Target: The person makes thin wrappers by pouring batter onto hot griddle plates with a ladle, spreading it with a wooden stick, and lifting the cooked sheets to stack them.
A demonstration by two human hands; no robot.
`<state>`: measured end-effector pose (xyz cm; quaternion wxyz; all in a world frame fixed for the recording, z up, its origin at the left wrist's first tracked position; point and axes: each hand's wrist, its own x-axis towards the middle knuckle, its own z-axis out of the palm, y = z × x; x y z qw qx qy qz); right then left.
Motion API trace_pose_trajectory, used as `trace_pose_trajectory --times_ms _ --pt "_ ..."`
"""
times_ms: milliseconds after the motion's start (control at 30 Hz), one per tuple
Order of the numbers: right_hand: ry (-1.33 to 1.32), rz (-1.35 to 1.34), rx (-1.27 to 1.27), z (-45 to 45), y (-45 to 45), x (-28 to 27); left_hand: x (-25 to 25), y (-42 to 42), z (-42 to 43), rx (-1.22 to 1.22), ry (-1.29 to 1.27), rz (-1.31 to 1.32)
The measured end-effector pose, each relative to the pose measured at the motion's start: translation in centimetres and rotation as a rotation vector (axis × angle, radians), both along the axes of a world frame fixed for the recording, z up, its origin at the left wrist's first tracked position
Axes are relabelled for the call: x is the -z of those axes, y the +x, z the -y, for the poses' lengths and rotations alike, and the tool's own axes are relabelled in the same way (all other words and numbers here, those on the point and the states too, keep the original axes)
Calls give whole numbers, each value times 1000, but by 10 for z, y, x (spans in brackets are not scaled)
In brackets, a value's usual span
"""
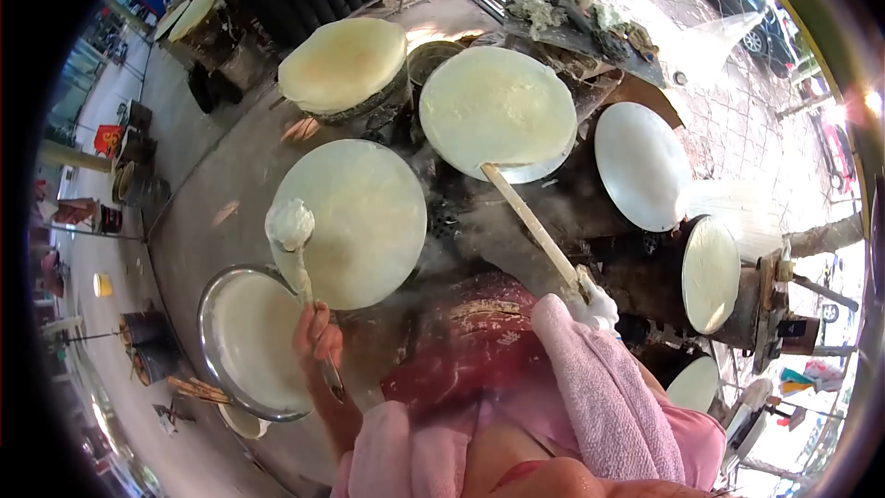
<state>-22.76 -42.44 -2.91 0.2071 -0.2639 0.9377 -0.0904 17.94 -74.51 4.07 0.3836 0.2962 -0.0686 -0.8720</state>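
Note:
My left hand (318, 337) is closed round the handle of a ladle (291, 225), whose bowl is coated with pale batter. The ladle's bowl is above the left edge of a round griddle surface (364, 221) covered by a pale, thin layer. My right hand (597, 309), in a white glove or wrapping, grips a long flat wooden stick (530, 217). The stick's far tip meets the near edge of a pale round sheet (498, 106) on another griddle. Beside my left forearm, a wide metal basin (210, 337) holds pale liquid batter.
A thick pale round stack (343, 65) stands at the back left. To the right are a whitish round plate (643, 166) and another pale round surface (710, 274). A cluttered board (590, 32) with a red can stands before a wire fence. Haze drifts between the griddles.

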Motion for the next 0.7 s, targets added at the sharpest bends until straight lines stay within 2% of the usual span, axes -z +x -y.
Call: trace_pose_trajectory --times_ms 100,167,233,300,367,400,433,500,600,700 --pt "25 70 -19 -20 -21 -4 0 7 -1 20 -32 1" --pt "-121 1 -163 -25 -26 -16 -4 4 -6 15 -55 35" --pt "-34 18 -301 -12 -38 -15 -1 7 -8 8 -28 8" --pt "95 53 -400 44 -38 -43 2 10 -12 -22 2 10" --pt "-37 -18 -563 96 -48 -37 3 11 -15 -84 29 41" --pt "-16 -73 -649 124 -57 -26 2 11 -17 -111 80 -2" --pt "-78 -200 -751 153 -63 -21 1 12 -18 -102 52 10" --pt "-124 -285 -894 204 -83 -12 -3 16 -22 -89 -3 44" --pt "-43 -331 -1013 258 -111 4 -15 11 -34 -224 6 219" --pt "-132 -361 -1069 282 -134 13 -39 -6 -44 -394 59 511"
